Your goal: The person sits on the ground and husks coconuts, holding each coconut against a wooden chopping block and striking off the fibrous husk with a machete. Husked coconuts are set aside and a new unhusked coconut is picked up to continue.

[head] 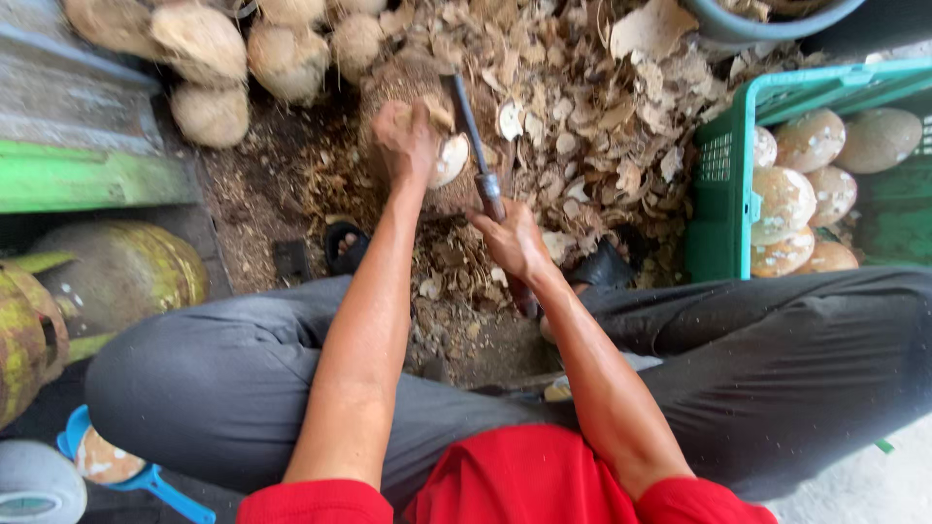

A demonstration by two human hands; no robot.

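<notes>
Gripping a coconut (427, 146), left hand (406, 136) outstretched; right hand (513, 238) holds blade (474, 146).

The only package-like thing is a green plastic crate (723, 165), standing well to the right of the right hand (510, 238) and a little beyond it. It is box-shaped, with a fine mesh wall and a thick, lighter turquoise rim, open at the top. Pale round peeled coconuts (784, 199) lie piled inside it. Far from the left hand (408, 141), near the person's left side, a round pale grey object (34, 485) shows a greenish face; it is cut off by the picture's edge, so whether that is a dial or screen cannot be told.
</notes>
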